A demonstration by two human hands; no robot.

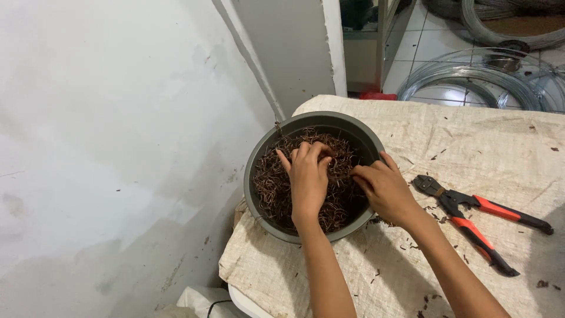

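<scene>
A round grey basin (256,165) sits at the left edge of a table covered with woven sackcloth (471,141). It is filled with a tangle of short rusty-brown wire pieces (271,182). My left hand (307,179) lies palm down on the pile, fingers curled into the wire. My right hand (385,191) reaches over the basin's right rim, fingertips pinching into the wire; what they grip is hidden.
A bolt cutter with red and black handles (477,215) lies on the cloth right of the basin. Coils of silver wire (482,76) rest on the tiled floor behind the table. A white wall (118,147) stands close on the left.
</scene>
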